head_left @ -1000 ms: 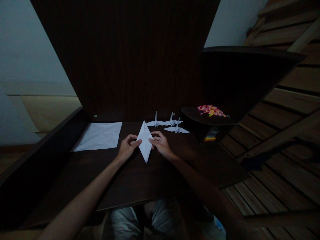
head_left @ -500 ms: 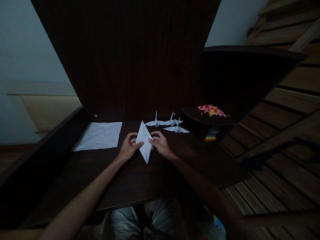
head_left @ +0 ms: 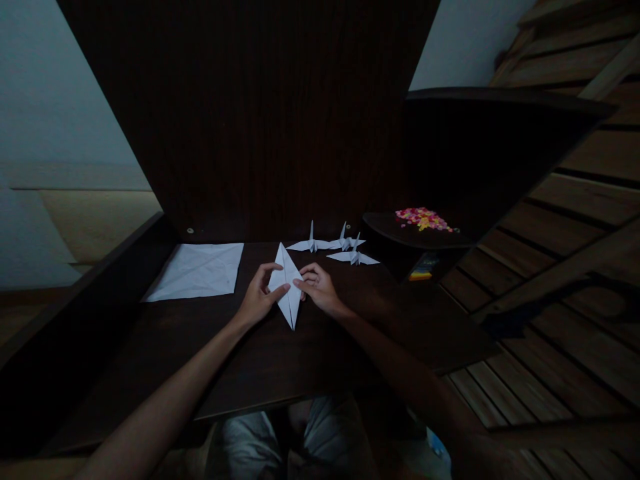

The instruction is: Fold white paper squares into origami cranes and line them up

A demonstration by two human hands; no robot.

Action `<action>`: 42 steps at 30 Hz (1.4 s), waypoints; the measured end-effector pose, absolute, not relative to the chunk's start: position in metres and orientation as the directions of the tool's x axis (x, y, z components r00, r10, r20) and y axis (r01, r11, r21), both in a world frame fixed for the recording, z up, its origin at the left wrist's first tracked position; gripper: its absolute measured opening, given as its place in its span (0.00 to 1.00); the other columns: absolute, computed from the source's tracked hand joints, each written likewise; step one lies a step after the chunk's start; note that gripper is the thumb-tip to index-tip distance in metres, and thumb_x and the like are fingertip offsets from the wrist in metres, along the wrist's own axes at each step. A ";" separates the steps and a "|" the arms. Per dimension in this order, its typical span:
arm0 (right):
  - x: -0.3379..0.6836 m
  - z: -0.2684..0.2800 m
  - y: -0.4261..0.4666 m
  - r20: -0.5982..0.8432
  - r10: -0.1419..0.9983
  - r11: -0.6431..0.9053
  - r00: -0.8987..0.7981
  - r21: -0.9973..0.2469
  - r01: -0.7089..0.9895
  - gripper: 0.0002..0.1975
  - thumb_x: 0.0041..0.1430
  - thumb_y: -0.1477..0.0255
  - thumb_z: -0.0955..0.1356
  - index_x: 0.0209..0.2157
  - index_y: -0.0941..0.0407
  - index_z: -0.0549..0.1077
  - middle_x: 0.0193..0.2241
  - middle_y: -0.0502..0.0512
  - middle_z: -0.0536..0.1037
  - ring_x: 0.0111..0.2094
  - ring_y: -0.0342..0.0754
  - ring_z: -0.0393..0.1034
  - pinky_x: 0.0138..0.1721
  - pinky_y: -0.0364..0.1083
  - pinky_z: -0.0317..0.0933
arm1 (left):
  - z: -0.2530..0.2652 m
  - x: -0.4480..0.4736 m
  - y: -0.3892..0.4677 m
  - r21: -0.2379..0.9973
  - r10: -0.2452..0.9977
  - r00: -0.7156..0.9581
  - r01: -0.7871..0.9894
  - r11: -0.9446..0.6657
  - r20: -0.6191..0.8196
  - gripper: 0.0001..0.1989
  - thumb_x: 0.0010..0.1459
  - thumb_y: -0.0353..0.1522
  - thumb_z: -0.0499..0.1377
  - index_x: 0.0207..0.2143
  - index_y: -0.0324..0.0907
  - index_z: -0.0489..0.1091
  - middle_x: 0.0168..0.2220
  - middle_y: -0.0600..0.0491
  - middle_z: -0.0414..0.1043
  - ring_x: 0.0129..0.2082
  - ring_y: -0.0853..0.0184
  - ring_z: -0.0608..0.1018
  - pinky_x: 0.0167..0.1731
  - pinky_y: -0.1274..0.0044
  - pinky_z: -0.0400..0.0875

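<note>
A white sheet of paper folded into a long diamond is held between my two hands over the dark desk. My left hand grips its left edge, thumb on the front and index finger at the upper left edge. On the opposite edge, my right hand pinches it, thumb on the front and fingers curled behind. A crease runs down the middle of the diamond. Just beyond stand three folded paper cranes, one at the left, one behind and one nearer.
Flat on the desk at the left lies a creased white paper sheet. Small pink, red and yellow pieces are heaped on a low corner shelf at the right. A dark raised side board borders the desk's left.
My left index finger has come round to the front of the diamond's upper left edge. The folded paper has shifted slightly left, and its halves look tilted along the middle crease.
</note>
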State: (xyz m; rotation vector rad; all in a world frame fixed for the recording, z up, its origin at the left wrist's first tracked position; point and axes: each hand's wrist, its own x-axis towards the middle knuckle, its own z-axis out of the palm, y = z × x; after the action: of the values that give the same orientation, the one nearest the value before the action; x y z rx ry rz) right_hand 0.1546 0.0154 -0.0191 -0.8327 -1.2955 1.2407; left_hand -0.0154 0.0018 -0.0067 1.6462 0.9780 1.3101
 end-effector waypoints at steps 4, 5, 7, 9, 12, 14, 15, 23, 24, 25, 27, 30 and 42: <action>0.157 -0.019 0.017 0.220 0.962 0.181 -0.163 -0.958 -0.223 0.14 0.48 0.65 0.72 0.31 0.56 0.66 0.18 0.44 0.71 0.14 0.40 0.66 0.15 0.39 0.60 | -0.003 -0.017 0.000 0.906 0.931 0.204 0.240 -0.348 0.304 0.17 0.49 0.38 0.63 0.40 0.40 0.72 0.35 0.52 0.74 0.25 0.70 0.71 0.22 0.80 0.65; 0.158 -0.019 0.017 0.214 0.961 0.170 -0.177 -0.958 -0.232 0.12 0.49 0.64 0.71 0.31 0.56 0.66 0.18 0.44 0.71 0.15 0.40 0.66 0.15 0.39 0.60 | -0.001 -0.017 -0.001 0.920 0.941 0.195 0.229 -0.319 0.278 0.19 0.48 0.39 0.64 0.42 0.40 0.72 0.34 0.52 0.74 0.25 0.70 0.71 0.22 0.80 0.65; 0.160 -0.017 0.016 0.198 0.959 0.144 -0.202 -0.956 -0.255 0.10 0.51 0.65 0.69 0.32 0.56 0.68 0.18 0.45 0.71 0.15 0.41 0.67 0.16 0.40 0.61 | 0.001 -0.017 -0.003 0.949 0.958 0.175 0.181 -0.260 0.229 0.23 0.46 0.39 0.65 0.44 0.39 0.71 0.32 0.53 0.73 0.25 0.68 0.72 0.23 0.79 0.66; 0.161 -0.015 0.015 0.186 0.957 0.120 -0.221 -0.953 -0.280 0.09 0.52 0.66 0.69 0.33 0.56 0.69 0.19 0.46 0.71 0.16 0.41 0.67 0.17 0.40 0.62 | 0.003 -0.016 -0.004 0.965 0.966 0.160 0.137 -0.223 0.201 0.26 0.43 0.39 0.66 0.46 0.38 0.70 0.31 0.53 0.73 0.27 0.68 0.73 0.24 0.78 0.68; 0.162 -0.012 0.013 0.174 0.953 0.094 -0.247 -0.948 -0.306 0.09 0.52 0.68 0.69 0.34 0.57 0.69 0.19 0.46 0.72 0.17 0.41 0.67 0.17 0.40 0.62 | 0.005 -0.017 -0.004 0.973 0.970 0.147 0.095 -0.210 0.195 0.28 0.42 0.38 0.67 0.46 0.38 0.69 0.33 0.52 0.72 0.30 0.66 0.74 0.28 0.78 0.69; 0.161 -0.011 0.012 0.165 0.953 0.080 -0.253 -0.945 -0.317 0.09 0.52 0.68 0.69 0.34 0.57 0.70 0.20 0.46 0.72 0.17 0.41 0.67 0.17 0.40 0.62 | 0.004 -0.018 -0.003 0.976 0.971 0.145 0.077 -0.203 0.191 0.29 0.41 0.38 0.67 0.47 0.37 0.69 0.34 0.52 0.72 0.32 0.66 0.74 0.29 0.78 0.70; 0.161 -0.011 0.012 0.161 0.954 0.074 -0.253 -0.944 -0.321 0.09 0.51 0.68 0.69 0.34 0.57 0.69 0.20 0.46 0.72 0.17 0.41 0.68 0.17 0.40 0.62 | 0.004 -0.018 -0.002 0.977 0.971 0.145 0.068 -0.201 0.190 0.30 0.41 0.38 0.68 0.47 0.37 0.69 0.34 0.52 0.72 0.33 0.66 0.74 0.30 0.78 0.70; 0.161 -0.010 0.011 0.133 0.953 0.049 -0.273 -0.954 -0.295 0.14 0.50 0.64 0.71 0.34 0.56 0.68 0.21 0.46 0.72 0.17 0.41 0.68 0.17 0.40 0.62 | 0.000 -0.019 0.000 0.977 0.969 0.154 0.065 -0.206 0.194 0.29 0.41 0.38 0.68 0.47 0.39 0.70 0.35 0.52 0.73 0.33 0.64 0.75 0.31 0.75 0.71; 0.161 -0.010 0.011 0.128 0.953 0.045 -0.273 -0.956 -0.291 0.14 0.49 0.63 0.71 0.34 0.56 0.68 0.21 0.45 0.72 0.17 0.41 0.68 0.17 0.40 0.61 | -0.001 -0.019 0.000 0.975 0.968 0.155 0.065 -0.211 0.199 0.28 0.41 0.38 0.68 0.46 0.39 0.70 0.35 0.52 0.73 0.33 0.64 0.75 0.31 0.75 0.71; 0.161 -0.010 0.011 0.122 0.954 0.040 -0.273 -0.957 -0.288 0.15 0.48 0.62 0.72 0.34 0.56 0.68 0.21 0.45 0.72 0.17 0.40 0.67 0.17 0.40 0.61 | -0.001 -0.019 0.000 0.975 0.966 0.159 0.062 -0.215 0.203 0.29 0.41 0.38 0.68 0.46 0.39 0.70 0.35 0.51 0.73 0.34 0.63 0.75 0.31 0.75 0.71; 0.160 -0.010 0.011 0.114 0.954 0.032 -0.277 -0.959 -0.282 0.17 0.47 0.62 0.72 0.34 0.55 0.67 0.23 0.45 0.72 0.17 0.40 0.67 0.17 0.39 0.61 | -0.002 -0.019 0.001 0.974 0.964 0.165 0.055 -0.219 0.208 0.29 0.40 0.38 0.68 0.47 0.39 0.69 0.35 0.51 0.74 0.34 0.63 0.76 0.31 0.75 0.71; 0.159 -0.012 0.012 0.105 0.949 0.024 -0.296 -0.963 -0.267 0.18 0.47 0.61 0.72 0.36 0.55 0.65 0.24 0.45 0.72 0.17 0.39 0.67 0.16 0.39 0.61 | -0.003 -0.018 0.001 0.975 0.962 0.181 0.048 -0.216 0.205 0.29 0.40 0.37 0.68 0.46 0.39 0.69 0.38 0.50 0.74 0.36 0.63 0.76 0.33 0.74 0.72; 0.158 -0.015 0.012 0.082 0.945 0.057 -0.316 -0.995 -0.086 0.17 0.44 0.61 0.74 0.25 0.58 0.66 0.19 0.45 0.70 0.15 0.36 0.62 0.14 0.37 0.54 | -0.001 -0.015 -0.006 0.983 0.954 0.248 0.036 -0.181 0.166 0.28 0.41 0.37 0.68 0.46 0.39 0.69 0.35 0.52 0.74 0.32 0.64 0.76 0.30 0.76 0.71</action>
State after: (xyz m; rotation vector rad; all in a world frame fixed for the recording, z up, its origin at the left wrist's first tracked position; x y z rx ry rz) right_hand 0.1579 0.0119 -0.0150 -0.9287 -1.4159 1.4221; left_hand -0.0150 -0.0057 -0.0005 1.4871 0.9766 1.1179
